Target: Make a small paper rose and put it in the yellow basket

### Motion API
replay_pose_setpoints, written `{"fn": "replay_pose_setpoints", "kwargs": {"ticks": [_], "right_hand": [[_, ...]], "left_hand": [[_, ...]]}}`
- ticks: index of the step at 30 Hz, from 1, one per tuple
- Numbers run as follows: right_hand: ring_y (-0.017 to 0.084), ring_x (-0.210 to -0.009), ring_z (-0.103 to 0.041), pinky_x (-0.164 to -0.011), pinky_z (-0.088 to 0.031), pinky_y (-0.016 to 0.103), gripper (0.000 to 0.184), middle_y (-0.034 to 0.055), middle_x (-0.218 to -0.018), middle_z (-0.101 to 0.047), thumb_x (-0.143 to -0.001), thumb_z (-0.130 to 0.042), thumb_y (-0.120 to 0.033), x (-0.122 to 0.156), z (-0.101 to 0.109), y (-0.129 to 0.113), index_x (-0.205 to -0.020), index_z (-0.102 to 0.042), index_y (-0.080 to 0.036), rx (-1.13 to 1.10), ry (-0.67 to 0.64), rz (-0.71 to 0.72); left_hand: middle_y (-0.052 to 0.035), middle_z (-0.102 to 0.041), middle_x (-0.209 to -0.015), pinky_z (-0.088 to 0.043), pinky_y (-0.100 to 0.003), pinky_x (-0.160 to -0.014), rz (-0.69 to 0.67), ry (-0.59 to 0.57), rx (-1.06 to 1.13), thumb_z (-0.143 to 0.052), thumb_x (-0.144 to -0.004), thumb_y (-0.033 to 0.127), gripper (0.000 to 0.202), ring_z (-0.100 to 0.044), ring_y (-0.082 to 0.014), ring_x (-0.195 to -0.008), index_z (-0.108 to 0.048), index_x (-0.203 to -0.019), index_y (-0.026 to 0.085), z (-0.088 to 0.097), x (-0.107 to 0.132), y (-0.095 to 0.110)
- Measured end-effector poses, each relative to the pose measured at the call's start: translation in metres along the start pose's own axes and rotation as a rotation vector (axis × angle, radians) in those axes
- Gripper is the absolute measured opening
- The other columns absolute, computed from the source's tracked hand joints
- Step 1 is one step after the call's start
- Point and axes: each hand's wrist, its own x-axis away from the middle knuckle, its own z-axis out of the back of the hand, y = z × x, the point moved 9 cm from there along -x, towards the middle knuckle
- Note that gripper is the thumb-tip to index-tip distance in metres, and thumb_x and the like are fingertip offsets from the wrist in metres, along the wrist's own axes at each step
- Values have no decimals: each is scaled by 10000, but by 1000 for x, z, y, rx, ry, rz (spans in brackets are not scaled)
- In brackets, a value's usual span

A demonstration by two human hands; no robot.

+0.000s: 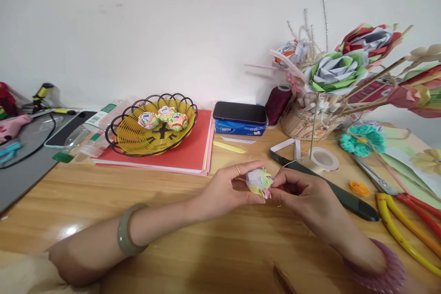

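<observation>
Above the wooden table, a small folded paper flower point(255, 181) in white, yellow, green and pink sits between my two hands. My left hand point(230, 189) grips it from the left, thumb below and fingers above. At the flower's right edge, my right hand point(299, 189) pinches the pink and yellow petal tips between thumb and fingers. Three similar paper flowers point(163, 117) rest in a yellow woven basket point(138, 137) to the left. Nearest my right hand lies a long tool with a dark green handle point(351, 201).
Red and white paper sheets point(179, 158) lie under the basket. A phone point(240, 112) tops a blue tissue pack point(240, 126). Behind stands maroon thread point(277, 105). To the right are a white spool point(322, 159), scissors point(386, 197) and a large green-white paper flower point(337, 71) on a stem.
</observation>
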Motion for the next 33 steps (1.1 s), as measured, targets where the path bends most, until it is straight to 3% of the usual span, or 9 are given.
{"fn": "replay_pose_setpoints", "kwargs": {"ticks": [4, 8, 10, 14, 18, 21, 25, 33], "right_hand": [[112, -529, -470, -464, -346, 226, 176, -14, -601, -573, -706, -635, -352, 1, 0, 0, -618, -626, -200, -69, 5, -40], [74, -396, -320, -363, -236, 208, 237, -46, -472, -445, -722, -620, -435, 8, 3, -1, -691, -675, -207, -184, -8, -95], [72, -386, -283, -347, -208, 204, 288, -53, -443, -385, -710, -620, -485, 12, 13, 1, -663, -665, -204, -299, 78, -105], [84, -418, -343, -349, -262, 197, 293, -32, -472, -422, -688, -649, -494, 16, 31, 1, -599, -651, -215, -427, 241, -35], [76, -414, -353, -350, -271, 195, 154, -31, -535, -503, -735, -643, -394, 17, 35, -14, -690, -676, -251, -292, 275, 99], [100, -495, -451, -404, -343, 208, 32, -24, -607, -547, -757, -638, -260, 21, 36, -34, -773, -666, -263, -130, 296, 290], [133, -627, -524, -512, -407, 246, 153, -11, -697, -562, -779, -599, -132, 29, 31, -52, -850, -616, -267, 29, 288, 542], [109, -649, -512, -521, -434, 221, 207, 9, -786, -542, -771, -585, -49, 38, 19, -64, -886, -583, -221, 199, 266, 667]], "left_hand": [[-77, -597, -1164, -438, -349, -885, 8, -12, 50, -763, -560, 163, 654, -586, -197, -981, -551, -1177, 211, 0, -1, -2], [-59, -635, -1068, -415, -353, -892, -16, -65, 141, -763, -586, 210, 673, -576, -193, -987, -513, -1211, 246, -1, -3, -2], [-56, -639, -1047, -396, -341, -906, -28, -79, 212, -763, -595, 221, 690, -569, -185, -1004, -484, -1226, 250, 0, -3, -1], [-78, -650, -962, -416, -340, -839, -11, -82, 372, -802, -537, 255, 674, -602, -192, -909, -483, -1128, 195, 0, -3, -1], [-82, -645, -953, -452, -313, -748, 45, -121, 474, -782, -574, 274, 533, -617, -181, -838, -500, -1017, 183, -5, 0, -1], [-70, -647, -942, -489, -275, -671, 71, -180, 520, -735, -643, 303, 443, -633, -157, -767, -540, -1021, 180, -11, 2, -2], [-83, -664, -855, -507, -239, -596, 131, -277, 518, -656, -697, 442, 387, -643, -143, -665, -613, -912, 123, -18, 3, -8], [-93, -665, -735, -469, -193, -479, 275, -427, 447, -531, -720, 595, 529, -629, -148, -623, -625, -902, 107, -33, 9, -21]]}}
